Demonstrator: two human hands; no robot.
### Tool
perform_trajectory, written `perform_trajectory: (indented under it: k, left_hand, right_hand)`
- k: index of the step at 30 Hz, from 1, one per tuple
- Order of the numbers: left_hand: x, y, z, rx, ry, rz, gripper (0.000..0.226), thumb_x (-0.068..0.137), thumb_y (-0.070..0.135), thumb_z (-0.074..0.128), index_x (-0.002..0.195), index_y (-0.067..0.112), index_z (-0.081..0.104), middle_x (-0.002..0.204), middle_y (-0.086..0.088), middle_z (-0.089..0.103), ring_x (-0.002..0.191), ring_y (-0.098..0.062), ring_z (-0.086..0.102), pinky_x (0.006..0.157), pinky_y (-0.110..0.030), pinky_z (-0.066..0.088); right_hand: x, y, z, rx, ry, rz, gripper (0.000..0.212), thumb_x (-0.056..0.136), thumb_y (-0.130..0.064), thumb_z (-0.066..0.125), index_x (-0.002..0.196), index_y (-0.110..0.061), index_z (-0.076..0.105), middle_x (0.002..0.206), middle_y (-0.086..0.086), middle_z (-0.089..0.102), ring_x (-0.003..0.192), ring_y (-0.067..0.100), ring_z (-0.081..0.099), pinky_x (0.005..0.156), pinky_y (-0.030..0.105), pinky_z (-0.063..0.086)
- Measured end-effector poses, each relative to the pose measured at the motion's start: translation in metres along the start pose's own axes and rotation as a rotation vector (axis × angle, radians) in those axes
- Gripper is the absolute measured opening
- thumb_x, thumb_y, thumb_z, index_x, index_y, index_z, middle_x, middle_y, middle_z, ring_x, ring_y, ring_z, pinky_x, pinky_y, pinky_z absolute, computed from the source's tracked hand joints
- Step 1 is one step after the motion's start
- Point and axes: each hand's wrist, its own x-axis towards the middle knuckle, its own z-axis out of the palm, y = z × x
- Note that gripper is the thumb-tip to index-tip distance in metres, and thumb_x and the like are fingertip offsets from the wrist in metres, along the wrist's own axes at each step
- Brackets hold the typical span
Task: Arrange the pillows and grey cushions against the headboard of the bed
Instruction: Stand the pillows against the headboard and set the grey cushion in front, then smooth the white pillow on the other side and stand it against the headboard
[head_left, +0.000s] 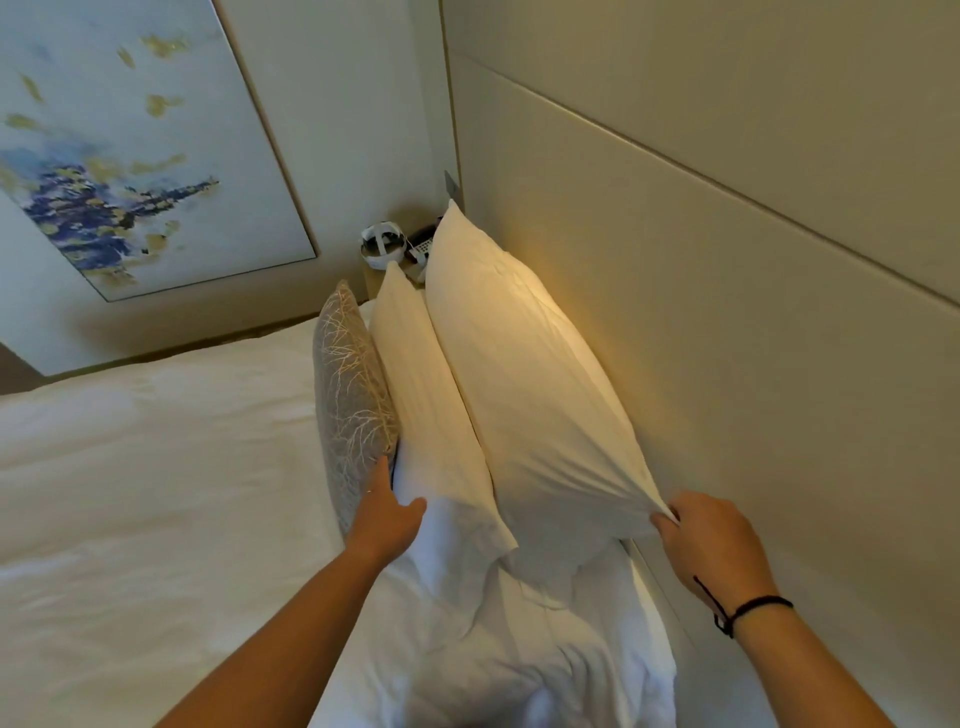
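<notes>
Right hand (714, 545) lower right, fingers pinching corner of rear pillow (524, 384), tugging it flat against headboard (701, 312); left hand (387, 512) lower centre, thumb and fingers clasping front pillow (426, 395) edge, steadying stack; grey cushion (350, 395) leans upright just left

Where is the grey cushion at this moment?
In the head view, the grey cushion stands on edge left of centre, leaning against the front white pillow, with the left hand at its near end.
</notes>
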Motion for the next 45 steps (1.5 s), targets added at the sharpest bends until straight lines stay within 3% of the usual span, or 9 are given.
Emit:
perform_trajectory:
  k: [4, 8, 15, 19, 22, 26, 29, 34, 45]
  left_hand:
    - [-0.019, 0.002, 0.006, -0.014, -0.051, 0.003, 0.074, 0.093, 0.028, 0.063, 0.155, 0.018, 0.023, 0.156, -0.007, 0.035, 0.139, -0.028, 0.039, 0.112, -0.043, 0.036]
    - [-0.039, -0.001, 0.028, 0.055, -0.156, 0.068, 0.045, 0.093, 0.031, 0.062, 0.137, 0.024, 0.052, 0.131, 0.001, 0.06, 0.113, -0.018, 0.059, 0.095, -0.033, 0.048]
    - [-0.054, 0.014, 0.065, 0.159, -0.428, 0.39, 0.017, 0.091, 0.027, 0.062, 0.102, 0.04, 0.06, 0.082, 0.011, 0.068, 0.076, 0.004, 0.062, 0.064, -0.012, 0.042]
    - [-0.062, 0.011, 0.094, 0.248, -0.678, 0.574, 0.012, 0.092, 0.036, 0.06, 0.101, 0.044, 0.058, 0.084, 0.013, 0.069, 0.079, 0.002, 0.063, 0.068, -0.012, 0.043]
    - [-0.074, 0.0, 0.119, 0.386, -0.875, 0.717, 0.013, 0.097, 0.037, 0.055, 0.107, 0.033, 0.061, 0.101, 0.013, 0.067, 0.09, -0.006, 0.063, 0.078, -0.015, 0.046]
    - [-0.115, -0.013, 0.139, 0.436, -1.069, 0.831, 0.008, 0.097, 0.042, 0.053, 0.093, 0.037, 0.058, 0.091, 0.019, 0.062, 0.078, 0.0, 0.059, 0.066, -0.003, 0.038]
    - [-0.158, -0.026, 0.147, 0.486, -1.21, 0.917, 0.011, 0.096, 0.048, 0.052, 0.087, 0.043, 0.055, 0.086, 0.032, 0.055, 0.078, 0.004, 0.058, 0.064, -0.001, 0.035]
    - [-0.217, -0.057, 0.145, 0.569, -1.35, 1.096, 0.006, 0.094, 0.05, 0.054, 0.091, 0.046, 0.057, 0.083, 0.033, 0.057, 0.079, 0.005, 0.06, 0.062, -0.001, 0.037]
    - [-0.418, -0.139, 0.103, 0.722, -1.55, 1.369, 0.007, 0.093, 0.044, 0.056, 0.09, 0.042, 0.062, 0.085, 0.019, 0.065, 0.082, 0.0, 0.061, 0.066, -0.021, 0.05]
  right_hand:
    - [-0.019, 0.002, 0.005, 0.134, 0.109, 0.086, 0.032, 0.093, -0.033, 0.056, 0.066, -0.018, 0.052, 0.057, -0.003, 0.055, 0.052, 0.015, 0.051, 0.045, 0.027, 0.037]
    - [-0.05, -0.001, 0.025, 0.336, 0.161, 0.192, 0.014, 0.09, -0.041, 0.06, 0.095, -0.028, 0.058, 0.064, -0.009, 0.06, 0.061, 0.011, 0.058, 0.054, 0.029, 0.046]
    - [-0.13, 0.005, 0.08, 0.502, -0.046, 0.446, 0.02, 0.093, -0.037, 0.058, 0.111, -0.028, 0.057, 0.088, -0.011, 0.064, 0.081, 0.007, 0.061, 0.079, 0.026, 0.051]
    - [-0.204, 0.01, 0.1, 0.498, -0.029, 0.708, 0.021, 0.1, -0.024, 0.044, 0.115, -0.026, 0.058, 0.114, -0.004, 0.065, 0.095, 0.011, 0.059, 0.083, 0.021, 0.045]
    - [-0.269, -0.002, 0.11, 0.568, 0.049, 0.944, 0.024, 0.101, -0.021, 0.04, 0.111, -0.027, 0.061, 0.107, -0.008, 0.064, 0.092, 0.008, 0.058, 0.075, 0.02, 0.043]
    - [-0.357, -0.033, 0.125, 0.605, 0.121, 1.148, 0.022, 0.1, -0.025, 0.043, 0.108, -0.029, 0.063, 0.084, -0.015, 0.06, 0.072, 0.003, 0.054, 0.06, 0.019, 0.039]
    - [-0.416, -0.06, 0.131, 0.659, 0.169, 1.25, 0.015, 0.099, -0.032, 0.048, 0.104, -0.034, 0.061, 0.094, -0.014, 0.064, 0.081, 0.003, 0.059, 0.065, 0.019, 0.044]
    - [-0.495, -0.099, 0.146, 0.699, 0.253, 1.39, 0.01, 0.097, -0.036, 0.052, 0.099, -0.032, 0.061, 0.094, -0.008, 0.067, 0.083, 0.007, 0.06, 0.077, 0.026, 0.05]
    - [-0.703, -0.179, 0.219, 0.815, 0.675, 1.701, 0.012, 0.09, -0.047, 0.057, 0.088, -0.037, 0.064, 0.084, -0.016, 0.065, 0.075, 0.004, 0.061, 0.061, 0.022, 0.046]
